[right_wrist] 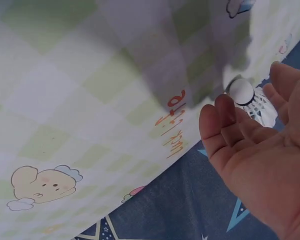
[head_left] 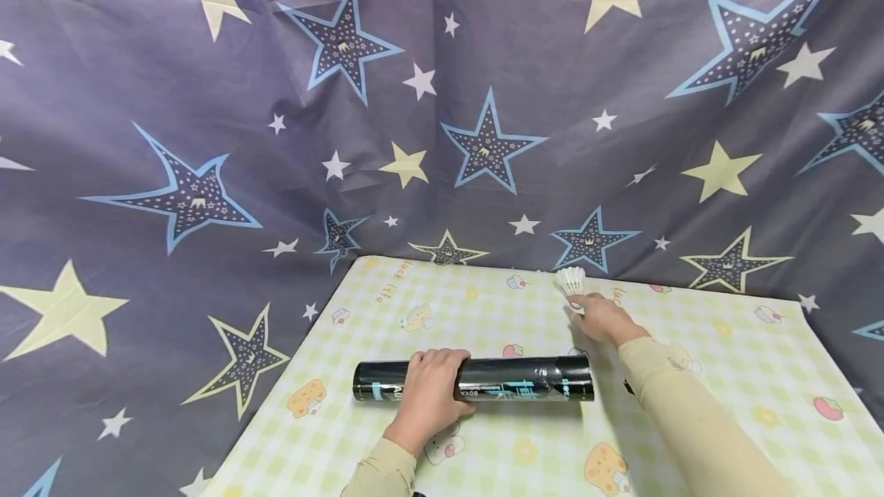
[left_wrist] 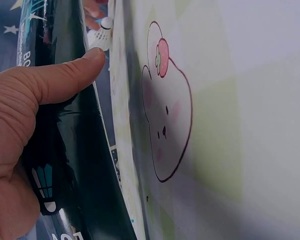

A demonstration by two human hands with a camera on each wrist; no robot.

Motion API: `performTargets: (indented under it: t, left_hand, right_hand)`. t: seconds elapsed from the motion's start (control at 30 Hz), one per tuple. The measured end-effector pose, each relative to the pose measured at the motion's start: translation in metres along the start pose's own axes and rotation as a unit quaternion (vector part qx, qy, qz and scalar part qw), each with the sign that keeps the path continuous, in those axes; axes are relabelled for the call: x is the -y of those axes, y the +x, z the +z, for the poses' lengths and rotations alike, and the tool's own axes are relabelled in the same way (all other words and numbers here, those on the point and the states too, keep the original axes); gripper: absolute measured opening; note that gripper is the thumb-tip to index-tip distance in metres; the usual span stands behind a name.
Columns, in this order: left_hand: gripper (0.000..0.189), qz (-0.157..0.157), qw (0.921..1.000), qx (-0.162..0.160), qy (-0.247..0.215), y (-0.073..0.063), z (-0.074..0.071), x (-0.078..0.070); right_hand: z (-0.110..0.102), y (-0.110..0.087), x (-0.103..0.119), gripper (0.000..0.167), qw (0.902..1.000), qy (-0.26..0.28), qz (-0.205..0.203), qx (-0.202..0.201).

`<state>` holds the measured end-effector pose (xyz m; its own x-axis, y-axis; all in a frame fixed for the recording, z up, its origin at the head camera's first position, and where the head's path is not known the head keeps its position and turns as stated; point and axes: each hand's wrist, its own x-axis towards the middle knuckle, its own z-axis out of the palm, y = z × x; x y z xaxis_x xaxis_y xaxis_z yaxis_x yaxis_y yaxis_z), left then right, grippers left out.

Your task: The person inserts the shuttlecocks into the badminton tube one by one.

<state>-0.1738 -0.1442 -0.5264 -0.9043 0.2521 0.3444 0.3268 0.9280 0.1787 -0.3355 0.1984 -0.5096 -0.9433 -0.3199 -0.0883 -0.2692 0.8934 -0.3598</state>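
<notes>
A long black shuttlecock tube (head_left: 521, 380) with printed lettering lies crosswise above the tablecloth in the head view. My left hand (head_left: 431, 390) grips it from above near its middle; the left wrist view shows the thumb (left_wrist: 72, 75) laid across its dark side. Farther back is a white shuttlecock (head_left: 570, 281), feathers toward the curtain and cork toward me. Reaching to it is my right hand (head_left: 608, 319). In the right wrist view its fingers (right_wrist: 225, 142) are loosely extended beside the cork (right_wrist: 241, 91), with a gap between thumb and fingertips.
A green-and-white checked tablecloth (head_left: 373, 328) with cartoon prints covers the table. Behind and to the left hangs a dark star-patterned curtain (head_left: 228, 83), meeting the table's back edge close to the shuttlecock. A small dark object (head_left: 628, 387) shows beside the right sleeve.
</notes>
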Motion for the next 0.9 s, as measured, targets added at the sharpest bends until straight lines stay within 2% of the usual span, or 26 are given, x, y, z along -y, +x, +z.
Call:
performTargets:
  t: [0.13, 0.4, 0.6, 0.77, 0.9]
  left_hand:
    - [0.085, 0.003, 1.0, -0.001, -0.003, 0.0, 0.001, 0.0]
    - [0.083, -0.006, 0.9999, 0.015, 0.004, 0.0, -0.003, 0.001]
    - [0.084, 0.001, 1.0, 0.004, 0.008, 0.001, 0.0, 0.003]
    - [0.084, 0.001, 0.9999, 0.009, 0.013, 0.0, 0.001, 0.003]
    - [0.085, 0.005, 0.9998, 0.013, 0.012, 0.001, 0.003, 0.001]
  right_hand:
    - [0.001, 0.002, 0.0, 0.054, 1.0, -0.007, 0.006, 0.003]
    - [0.006, 0.01, 0.0, 0.053, 0.9993, -0.033, 0.001, 0.015]
    - [0.007, 0.001, -0.004, 0.05, 0.9983, -0.05, -0.024, -0.02]
    - [0.003, -0.008, -0.008, 0.029, 0.9961, -0.046, -0.056, -0.049]
    - [-0.004, -0.012, -0.016, 0.029, 0.9963, -0.022, -0.032, -0.076]
